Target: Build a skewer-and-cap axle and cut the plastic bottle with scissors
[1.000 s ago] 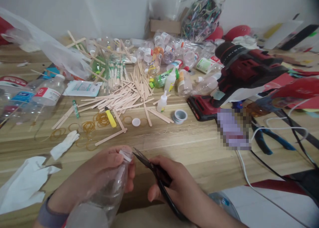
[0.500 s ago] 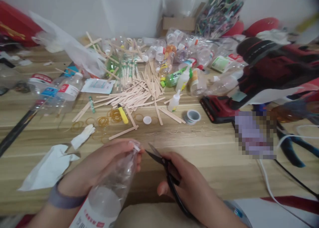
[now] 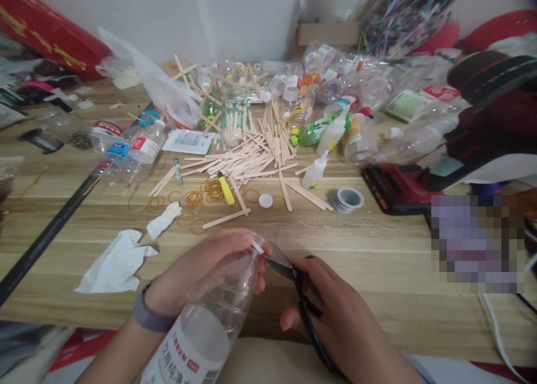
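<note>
My left hand point(image 3: 222, 266) grips the end of a clear plastic bottle point(image 3: 226, 305), which is tilted, with its red-and-white label toward the bottom of the view. A small whitish piece shows at my left fingertips. My right hand point(image 3: 335, 300) is wrapped around the handles of black-handled scissors point(image 3: 312, 328). The scissor blades are parted and lie against the bottle's end, beside the left fingertips. Whether the plastic is cut there I cannot tell.
Wooden sticks point(image 3: 255, 160) are heaped mid-table, near rubber bands point(image 3: 195, 198), a yellow-handled tool point(image 3: 226, 189) and glue bottles point(image 3: 314, 171). Plastic bottles point(image 3: 356, 82) crowd the back. A red-and-black power tool point(image 3: 403, 191) stands right. Tissue point(image 3: 111, 263) lies left.
The scissors have come up to the bottle; their blades now meet its end at my left fingers, where before there was a small gap. The view has shifted left.
</note>
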Available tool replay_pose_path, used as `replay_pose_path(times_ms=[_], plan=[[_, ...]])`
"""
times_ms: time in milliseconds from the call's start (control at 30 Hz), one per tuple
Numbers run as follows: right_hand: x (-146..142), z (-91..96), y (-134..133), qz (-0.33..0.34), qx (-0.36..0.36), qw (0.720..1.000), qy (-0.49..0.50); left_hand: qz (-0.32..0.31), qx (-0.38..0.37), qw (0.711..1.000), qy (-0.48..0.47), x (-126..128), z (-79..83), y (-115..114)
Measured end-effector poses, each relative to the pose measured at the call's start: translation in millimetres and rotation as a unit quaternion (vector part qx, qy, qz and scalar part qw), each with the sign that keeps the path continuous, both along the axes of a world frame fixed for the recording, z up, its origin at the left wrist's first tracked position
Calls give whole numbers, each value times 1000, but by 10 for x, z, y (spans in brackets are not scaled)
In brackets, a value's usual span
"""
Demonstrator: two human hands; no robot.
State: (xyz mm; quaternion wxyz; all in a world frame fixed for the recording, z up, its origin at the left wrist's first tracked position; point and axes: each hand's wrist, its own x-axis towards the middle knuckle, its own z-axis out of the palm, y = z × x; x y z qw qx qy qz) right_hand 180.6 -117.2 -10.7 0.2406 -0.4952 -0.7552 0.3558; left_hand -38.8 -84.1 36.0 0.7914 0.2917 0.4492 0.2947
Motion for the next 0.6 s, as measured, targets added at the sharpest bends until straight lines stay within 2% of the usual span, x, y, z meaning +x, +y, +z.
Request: replay_pose_path(times_ms=[267, 467, 600], plan=[[-18, 46, -22, 0, -64, 998, 11, -4, 11, 999, 47, 48, 33, 15], [-55, 73, -29, 7, -126, 992, 20, -38, 68, 986, 149, 30, 83, 2], [-68, 68, -34, 15, -151, 987, 41, -36, 87, 980, 176, 19, 104, -9]])
